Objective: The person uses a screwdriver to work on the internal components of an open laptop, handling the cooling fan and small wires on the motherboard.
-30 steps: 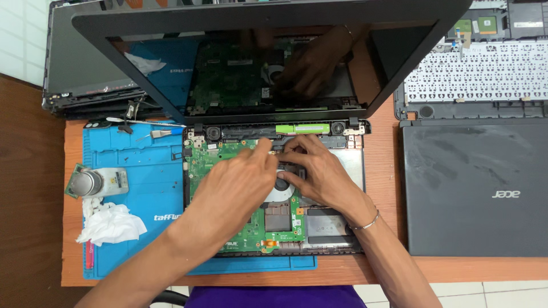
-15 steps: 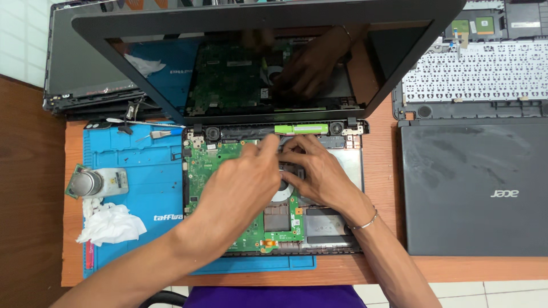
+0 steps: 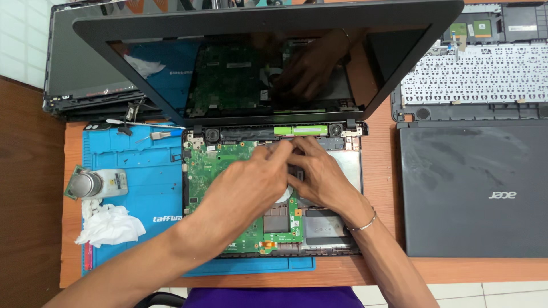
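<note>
Both forearms are bare, with no sleeves in view. The right hand [image 3: 322, 179] has a thin silver bangle [image 3: 363, 221] around its wrist, while the left hand [image 3: 251, 182] wears no ring, watch or glove. A strip of purple clothing [image 3: 274, 296] shows at the desk's near edge.

Left hand [image 3: 251, 179] palm down, fingers curled and pressed forward, right hand [image 3: 321, 174] palm down beside it, fingertips of both meeting, forearms angling in from below, thin bracelet [image 3: 362, 223] on the right wrist
</note>
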